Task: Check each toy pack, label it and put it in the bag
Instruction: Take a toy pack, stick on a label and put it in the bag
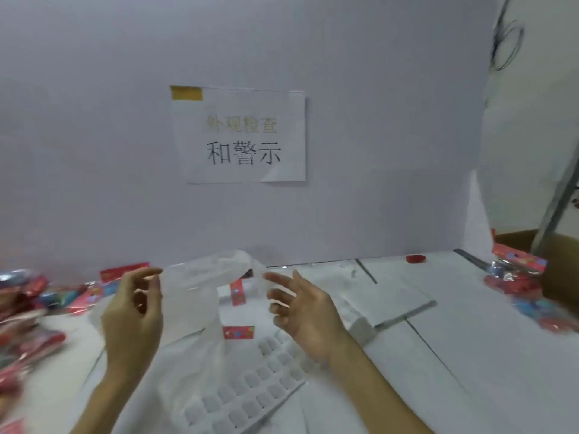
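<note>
- Clear plastic bag (203,286) is up between my hands, above the white table (454,324); frame is blurry.
- My left hand (133,311) has curled fingers at the bag's left edge, thumb and fingertips near each other; looks like a pinch on the film, but I cannot tell for sure.
- My right hand (300,305) is beside the bag's right edge, fingers spread and relaxed, gripping nothing I can see.
- Red toy packs (28,308) are piled at far left; more packs (520,277) at far right.
- Label sheet (250,386) lies flat below the bag.
- Paper sign (241,136) is taped to the wall.
</note>
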